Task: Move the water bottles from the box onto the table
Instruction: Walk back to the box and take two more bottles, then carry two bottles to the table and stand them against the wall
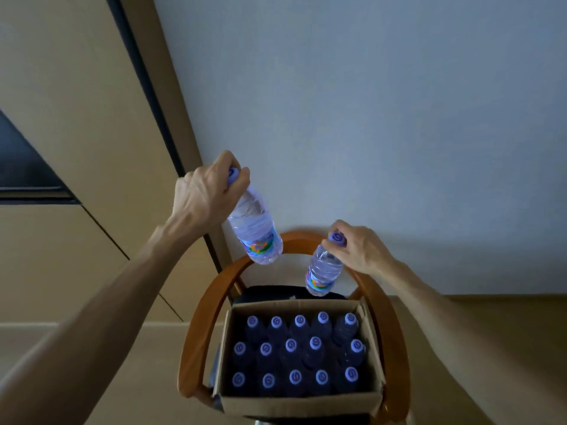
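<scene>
Pale grey wall (368, 102) fills most of the view, with tan panelled cabinetry (76, 102) running down its left side and a dark recess cut into it at the far left. Below, a wooden chair (385, 317) with a curved orange-brown back and arms stands against the wall, and an open cardboard box (294, 404) sits on its dark seat, flaps up. Inside the box stand 15 water bottles (291, 348) in 3 rows of 5, upright and packed close, only their purple caps clearly visible in the shadow. The left hand (205, 191) is raised high above the chair back, its fingers curled round the cap and neck of a clear bottle (254, 228) that hangs tilted, base pointing down and to the right, a colourful label near its lower end. The right hand (357, 245) is lower and further right, fingertips pinching the purple cap of a second bottle (323, 269), which also tilts, its base hanging just above the far edge of the box and in front of the chair back. Both bottles are clear of the box and well apart from each other. Both forearms are bare.
</scene>
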The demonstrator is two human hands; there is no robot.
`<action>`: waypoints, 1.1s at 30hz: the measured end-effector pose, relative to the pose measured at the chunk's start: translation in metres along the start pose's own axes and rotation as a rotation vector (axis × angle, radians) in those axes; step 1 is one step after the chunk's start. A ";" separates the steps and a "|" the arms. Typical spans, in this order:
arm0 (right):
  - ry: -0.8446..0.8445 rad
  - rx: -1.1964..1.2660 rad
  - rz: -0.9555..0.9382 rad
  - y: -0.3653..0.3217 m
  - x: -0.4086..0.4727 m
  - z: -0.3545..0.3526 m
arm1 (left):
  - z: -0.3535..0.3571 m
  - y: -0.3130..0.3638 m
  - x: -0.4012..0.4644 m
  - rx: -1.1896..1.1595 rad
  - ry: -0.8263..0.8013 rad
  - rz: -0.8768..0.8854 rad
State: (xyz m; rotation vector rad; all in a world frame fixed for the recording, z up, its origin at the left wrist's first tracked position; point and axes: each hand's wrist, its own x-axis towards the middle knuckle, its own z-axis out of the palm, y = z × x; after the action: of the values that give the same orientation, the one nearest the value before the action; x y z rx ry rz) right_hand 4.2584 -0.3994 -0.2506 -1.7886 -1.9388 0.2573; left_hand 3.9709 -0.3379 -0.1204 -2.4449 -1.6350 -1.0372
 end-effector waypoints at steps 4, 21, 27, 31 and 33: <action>0.098 0.011 -0.125 -0.047 0.041 -0.033 | -0.042 0.002 -0.005 0.072 0.082 -0.033; 0.140 0.416 -0.551 -0.343 0.118 -0.055 | -0.281 -0.081 -0.101 0.312 0.404 -0.439; 0.069 0.467 -0.694 -0.464 0.119 -0.020 | -0.357 -0.142 -0.152 0.367 0.480 -0.464; 0.051 0.499 -0.750 -0.549 0.115 0.010 | -0.408 -0.191 -0.184 0.439 0.493 -0.495; 0.034 0.525 -0.760 -0.591 0.113 0.026 | -0.432 -0.216 -0.199 0.466 0.492 -0.523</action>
State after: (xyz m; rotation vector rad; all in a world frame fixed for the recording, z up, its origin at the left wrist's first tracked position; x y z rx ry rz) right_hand 3.7221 -0.3580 0.0193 -0.6629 -2.1145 0.4100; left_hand 3.5265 -0.5611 0.0384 -1.3727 -2.0599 -1.0305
